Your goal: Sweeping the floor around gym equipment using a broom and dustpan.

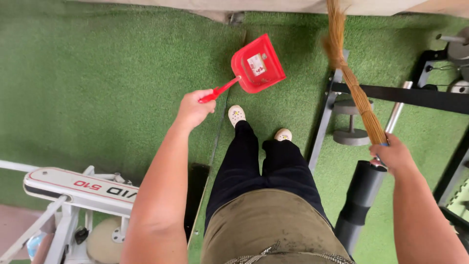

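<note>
Head view, looking down. The red plastic dustpan with a long thin handle (257,65) hangs above the green artificial turf floor (97,73), ahead of the person's two pale clog shoes (237,115). Its long axis runs diagonally: the handle end lies low and left in the left hand (194,108), and the open mouth points up and right, toward the far wall edge. The left-hand fingers are curled fully closed around the handle tip. The right hand (393,155) is wrapped shut around the bound neck of a brown straw broom (354,83), whose bristles sweep up and left across a grey metal bench frame (325,117). Judged step: carrying both tools into position, no sweeping contact yet. The next move appears to call for lowering the pan's lip flat to the turf. A white exercise machine (80,188) stands at lower left; a black foam roller pad (359,198) and a small grey dumbbell (351,124) lie at right.
</note>
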